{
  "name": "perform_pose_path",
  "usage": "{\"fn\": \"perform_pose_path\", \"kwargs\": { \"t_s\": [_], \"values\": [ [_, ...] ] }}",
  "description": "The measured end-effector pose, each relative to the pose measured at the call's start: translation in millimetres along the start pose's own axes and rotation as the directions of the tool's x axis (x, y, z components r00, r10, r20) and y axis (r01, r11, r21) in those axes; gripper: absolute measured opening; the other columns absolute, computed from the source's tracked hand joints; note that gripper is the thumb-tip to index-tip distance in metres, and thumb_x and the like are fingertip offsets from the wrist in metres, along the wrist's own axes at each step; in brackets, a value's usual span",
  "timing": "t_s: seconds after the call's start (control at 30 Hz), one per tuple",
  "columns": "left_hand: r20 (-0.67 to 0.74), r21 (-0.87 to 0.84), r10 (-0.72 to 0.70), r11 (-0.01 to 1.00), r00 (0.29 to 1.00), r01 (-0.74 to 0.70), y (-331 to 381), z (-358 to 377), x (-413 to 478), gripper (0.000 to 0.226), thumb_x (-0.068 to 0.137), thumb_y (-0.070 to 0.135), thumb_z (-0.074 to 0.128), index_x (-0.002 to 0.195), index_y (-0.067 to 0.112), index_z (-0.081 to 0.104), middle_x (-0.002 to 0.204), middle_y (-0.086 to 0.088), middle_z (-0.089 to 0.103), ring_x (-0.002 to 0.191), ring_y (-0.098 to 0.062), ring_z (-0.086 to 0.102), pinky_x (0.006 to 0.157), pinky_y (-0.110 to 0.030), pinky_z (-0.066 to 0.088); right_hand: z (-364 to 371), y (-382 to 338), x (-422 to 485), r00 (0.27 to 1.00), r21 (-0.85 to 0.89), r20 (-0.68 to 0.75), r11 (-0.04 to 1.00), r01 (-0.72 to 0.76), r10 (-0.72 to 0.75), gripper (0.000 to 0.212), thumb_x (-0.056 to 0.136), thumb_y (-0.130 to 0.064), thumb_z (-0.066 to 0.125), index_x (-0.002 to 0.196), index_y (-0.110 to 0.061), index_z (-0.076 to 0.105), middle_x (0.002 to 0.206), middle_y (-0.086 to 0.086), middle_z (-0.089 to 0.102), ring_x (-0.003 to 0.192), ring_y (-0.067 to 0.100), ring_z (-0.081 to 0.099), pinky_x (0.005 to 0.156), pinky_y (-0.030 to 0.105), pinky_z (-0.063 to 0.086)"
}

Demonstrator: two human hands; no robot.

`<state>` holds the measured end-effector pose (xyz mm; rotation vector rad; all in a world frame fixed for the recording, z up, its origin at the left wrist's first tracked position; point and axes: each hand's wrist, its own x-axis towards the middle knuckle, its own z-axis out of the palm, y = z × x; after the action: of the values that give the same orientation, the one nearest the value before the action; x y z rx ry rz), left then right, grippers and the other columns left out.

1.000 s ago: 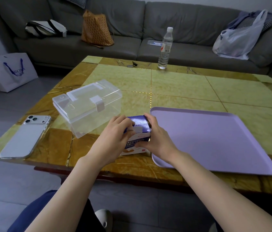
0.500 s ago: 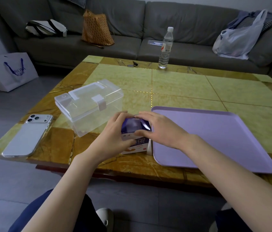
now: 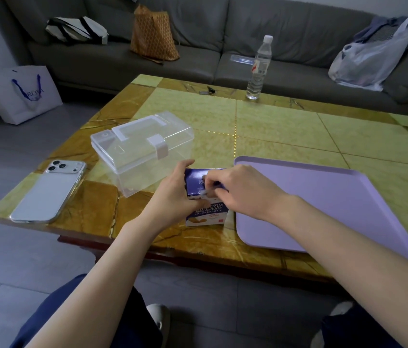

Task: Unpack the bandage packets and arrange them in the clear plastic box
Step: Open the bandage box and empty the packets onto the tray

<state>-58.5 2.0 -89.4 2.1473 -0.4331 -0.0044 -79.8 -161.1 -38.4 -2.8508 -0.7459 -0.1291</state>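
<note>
A blue and white bandage carton (image 3: 206, 217) stands upright near the table's front edge. My left hand (image 3: 173, 194) grips its left side. My right hand (image 3: 242, 189) reaches over the top, its curled fingers pinching the blue top flap, which is lifted. The carton's contents are hidden. The clear plastic box (image 3: 142, 149) sits just behind and to the left, lid shut, white latch facing me, apart from both hands.
A lilac tray (image 3: 336, 197) lies right of the carton. A white phone (image 3: 47, 192) rests at the table's left front corner. A water bottle (image 3: 259, 69) and keys (image 3: 206, 91) stand at the far edge. Bags lie on the grey sofa behind.
My right hand moved from the carton's right side onto its top and lifted the blue flap. My left hand kept its hold on the carton's left side.
</note>
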Motion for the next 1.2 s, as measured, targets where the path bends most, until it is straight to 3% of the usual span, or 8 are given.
{"fn": "perform_pose_path", "kwargs": {
  "t_s": [0.23, 0.53, 0.67, 0.8, 0.9, 1.0, 1.13, 1.2],
  "values": [
    [0.002, -0.042, 0.002, 0.999, 1.0, -0.002, 0.7, 0.3, -0.3, 0.087, 0.071, 0.016, 0.079, 0.14, 0.02, 0.027, 0.111, 0.006, 0.045, 0.094, -0.008, 0.055, 0.072, -0.017, 0.052, 7.6, -1.3, -4.8, 0.997, 0.07, -0.067, 0.997, -0.033, 0.038, 0.014, 0.093, -0.011, 0.049, 0.102, -0.013, 0.06, 0.088, 0.007, 0.068, 0.067, 0.012, 0.046, 0.064, 0.028, 0.046],
    [-0.006, -0.035, 0.026, 0.999, 1.0, -0.026, 2.4, 1.0, -2.9, 0.076, 0.073, 0.015, 0.078, 0.134, 0.021, 0.033, 0.109, 0.006, 0.046, 0.09, -0.005, 0.053, 0.065, -0.011, 0.049, 16.9, -0.9, -4.3, 0.99, 0.153, -0.108, 0.986, -0.074, 0.091, 0.011, 0.094, -0.009, 0.049, 0.096, -0.012, 0.059, 0.088, 0.006, 0.068, 0.073, 0.019, 0.06, 0.063, 0.029, 0.049],
    [-0.033, 0.034, 0.066, 0.997, 0.997, -0.065, -0.2, 3.6, -3.1, 0.065, 0.072, 0.017, 0.077, 0.125, 0.022, 0.04, 0.115, 0.001, 0.051, 0.099, -0.016, 0.053, 0.076, -0.022, 0.045, 6.3, -0.4, -2.7, 0.959, 0.345, -0.226, 0.935, -0.086, 0.172, 0.007, 0.096, -0.011, 0.049, 0.096, -0.011, 0.056, 0.089, 0.007, 0.069, 0.066, 0.009, 0.06, 0.06, 0.021, 0.049],
    [0.041, 0.062, 0.096, 0.993, 0.995, -0.098, 2.0, 2.5, -5.9, 0.069, 0.076, 0.018, 0.074, 0.133, 0.023, 0.036, 0.125, 0.001, 0.043, 0.104, -0.013, 0.052, 0.08, -0.02, 0.049, 1.7, 4.0, -6.6, 0.987, 0.348, -0.089, 0.932, -0.098, 0.137, 0.005, 0.098, -0.016, 0.046, 0.097, -0.019, 0.05, 0.091, 0.002, 0.066, 0.079, 0.019, 0.061, 0.069, 0.041, 0.051],
    [0.044, 0.013, 0.099, 0.995, 0.994, -0.1, 4.1, -1.7, -8.3, 0.061, 0.081, 0.025, 0.068, 0.133, 0.027, 0.038, 0.128, 0.007, 0.04, 0.108, -0.007, 0.05, 0.075, -0.007, 0.045, 9.5, 0.8, -13.4, 0.986, 0.437, -0.051, 0.891, -0.123, 0.161, 0.01, 0.098, -0.023, 0.046, 0.105, -0.02, 0.052, 0.101, -0.001, 0.065, 0.091, 0.018, 0.06, 0.074, 0.04, 0.052],
    [-0.033, 0.02, 0.104, 0.994, 0.994, -0.103, 3.3, -9.5, -7.1, 0.032, 0.088, 0.022, 0.059, 0.119, 0.027, 0.054, 0.136, 0.01, 0.041, 0.118, -0.007, 0.042, 0.071, -0.002, 0.039, 3.3, 0.0, -14.1, 0.981, 0.518, -0.046, 0.844, -0.139, 0.19, 0.016, 0.097, -0.027, 0.046, 0.111, -0.022, 0.052, 0.107, -0.006, 0.062, 0.096, 0.012, 0.059, 0.076, 0.033, 0.055],
    [-0.126, -0.01, 0.108, 0.994, 0.986, -0.11, 4.7, -12.1, -3.5, 0.016, 0.095, 0.019, 0.05, 0.104, 0.026, 0.061, 0.11, 0.012, 0.059, 0.102, -0.005, 0.053, 0.068, -0.012, 0.044, -4.1, 3.3, -15.2, 0.975, 0.555, -0.053, 0.818, -0.151, 0.216, 0.023, 0.095, -0.027, 0.049, 0.117, -0.021, 0.051, 0.113, -0.012, 0.057, 0.105, 0.003, 0.054, 0.086, 0.015, 0.046],
    [-0.184, 0.008, 0.122, 0.992, 0.975, -0.122, 7.0, -10.8, -1.9, 0.014, 0.096, 0.021, 0.048, 0.1, 0.024, 0.061, 0.096, 0.013, 0.061, 0.09, -0.003, 0.055, 0.062, -0.013, 0.04, -3.1, 5.9, -18.2, 0.969, 0.552, -0.067, 0.818, -0.164, 0.239, 0.034, 0.093, -0.03, 0.052, 0.125, -0.021, 0.045, 0.122, -0.013, 0.051, 0.114, 0.001, 0.046, 0.099, 0.016, 0.039]
  ]
}}
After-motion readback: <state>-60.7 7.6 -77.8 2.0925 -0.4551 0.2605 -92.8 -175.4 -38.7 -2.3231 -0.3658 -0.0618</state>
